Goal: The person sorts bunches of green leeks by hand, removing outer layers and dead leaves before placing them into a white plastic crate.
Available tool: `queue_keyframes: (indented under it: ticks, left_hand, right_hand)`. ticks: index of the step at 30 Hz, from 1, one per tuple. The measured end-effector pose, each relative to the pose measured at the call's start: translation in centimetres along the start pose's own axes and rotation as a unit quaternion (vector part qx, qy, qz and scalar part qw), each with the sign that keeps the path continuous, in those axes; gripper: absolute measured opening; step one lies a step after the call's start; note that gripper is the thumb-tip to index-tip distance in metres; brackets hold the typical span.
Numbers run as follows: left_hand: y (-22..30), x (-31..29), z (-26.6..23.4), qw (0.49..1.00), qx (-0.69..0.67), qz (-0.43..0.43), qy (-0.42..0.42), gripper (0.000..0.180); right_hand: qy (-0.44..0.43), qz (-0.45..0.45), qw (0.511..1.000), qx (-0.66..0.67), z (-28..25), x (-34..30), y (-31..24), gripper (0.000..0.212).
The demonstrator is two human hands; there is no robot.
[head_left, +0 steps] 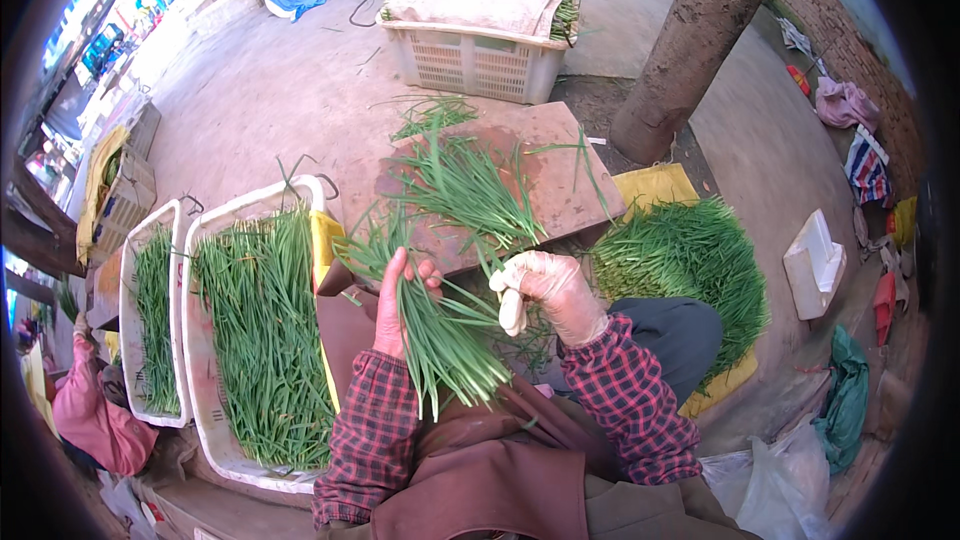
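Note:
My bare left hand (392,302) is closed around a bunch of green chives (445,340), its white cut ends pointing down toward my lap. My right hand (552,290), in a thin pale glove with white-covered fingertips, is curled closed just right of the bunch. Green blades show by its fingertips; whether they are pinched there is unclear. Beyond my hands, a loose pile of chives (475,185) lies on a low reddish-brown board (570,175). To the right, a large heap of chives (690,280) rests on a yellow sheet (655,185) beside my knee.
Two white crates (205,420) (128,330) of chives stand on the left. Ahead, a cloth-covered crate (470,65) sits near a tree trunk (690,50). A white foam box (815,265) and plastic bags (780,480) lie right. Another person (95,405) in pink sits far left.

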State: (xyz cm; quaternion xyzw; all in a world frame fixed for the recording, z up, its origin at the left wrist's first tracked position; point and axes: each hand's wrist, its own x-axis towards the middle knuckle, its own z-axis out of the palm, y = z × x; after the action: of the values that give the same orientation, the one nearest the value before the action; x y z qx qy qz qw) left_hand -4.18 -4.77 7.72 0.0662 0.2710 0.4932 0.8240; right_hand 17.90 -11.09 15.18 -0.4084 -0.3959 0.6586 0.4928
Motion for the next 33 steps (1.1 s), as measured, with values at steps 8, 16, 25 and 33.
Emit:
queue_keyframes:
  ticks: [8, 16, 25, 33]
  left_hand:
    - [-0.9, 0.2, -1.9, 0.998, -0.016, -0.057, -0.030, 0.033]
    - [-2.0, -0.6, 3.0, 0.998, -0.011, -0.062, 0.013, 0.031]
    - [2.8, 2.6, -2.1, 0.992, -0.017, -0.063, -0.112, 0.054]
    - [7.5, 3.8, 1.9, 0.992, 0.075, 0.099, 0.030, 0.056]
  right_hand:
    - [-0.062, -0.093, 0.990, 0.086, -1.0, 1.6, -2.2, 0.025]
    - [-0.102, 0.048, 0.993, 0.026, -1.2, -0.6, 1.8, 0.020]
    - [-0.053, 0.031, 0.989, 0.136, -0.3, -1.8, 5.3, 0.024]
    - [0.126, 0.139, 0.891, -0.414, -7.2, -4.3, 10.2, 0.023]
